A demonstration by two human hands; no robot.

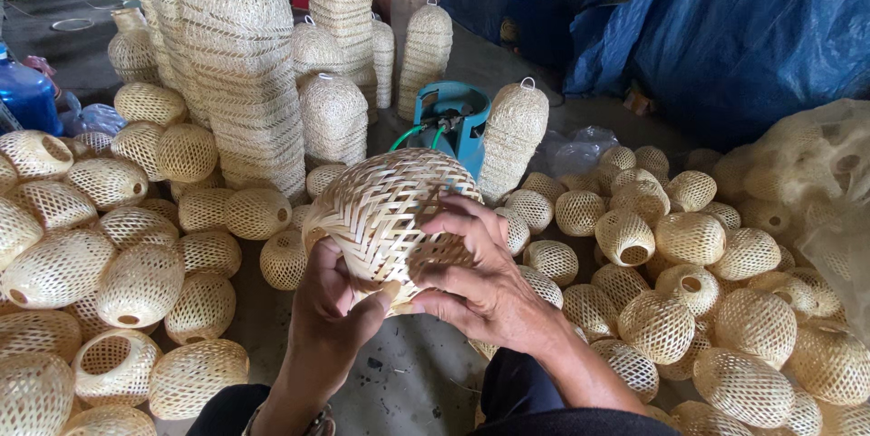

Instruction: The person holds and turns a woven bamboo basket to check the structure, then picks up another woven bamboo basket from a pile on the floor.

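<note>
Workshop floor (417, 382), bare concrete, w/ blue tarps (725, 28) hung across the back right. Small woven bamboo shades lie in loose heaps on both sides: left heap (136, 282), right heap (689, 309). Tall nested stacks of shades (240, 64) stand behind, centre-left. Teal gas cylinder (450, 123) w/ green hose between the stacks. Blue water jug (25, 96) at far left edge. Clear plastic sack of shades (816, 182) at right.

Held item: one round woven bamboo shade (390, 214), mid-frame, raised off the floor, above the person's lap, tilted so its dome faces the camera.

Left hand (331, 309): under the shade's lower left, thumb pressed up against the rim, clamped on the shade.
Right hand (480, 277): fingers (462, 218) spread over the shade's right side, thumb near the lower edge, also gripping it.

Step in hand (judgement): checking or finishing the weave near the rim; both thumbs meet at the lower edge. No tool visible.

Next move prob. calls for turning the shade w/ both hands, light grip so strips don't crush, then setting it on one heap. Which heap is done vs. undone: can't tell.
</note>
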